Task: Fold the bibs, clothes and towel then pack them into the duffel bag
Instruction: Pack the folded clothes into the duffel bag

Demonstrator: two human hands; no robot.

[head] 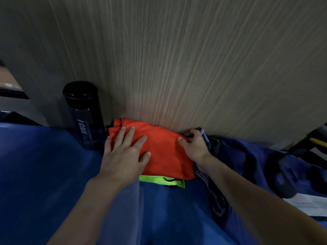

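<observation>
The left hand lies flat on the orange bib, its grip apart: fingers straight and spread, palm pressing the left half of the cloth. The right hand has its grip clamped on the bib's right edge, with the thumb on top of the orange fabric and the fingers curled round the far corner.

The orange bib is folded into a rough rectangle and pushed up against the wood-grain panel at the back. It sits on top of a neon yellow-green bib, which shows only as a strip along the near edge. Both rest on the blue surface.

Under the left forearm a greyish-blue cloth runs towards me in a long band. Just left of the bibs a dark water bottle with a black lid stands upright against the panel, with white lettering down its side.

To the right, touching the right hand, dark garments with pale trim lie crumpled. Beyond them is a heap of navy fabric with a black strap; I cannot tell if it is the duffel bag. White papers lie at the far right edge.
</observation>
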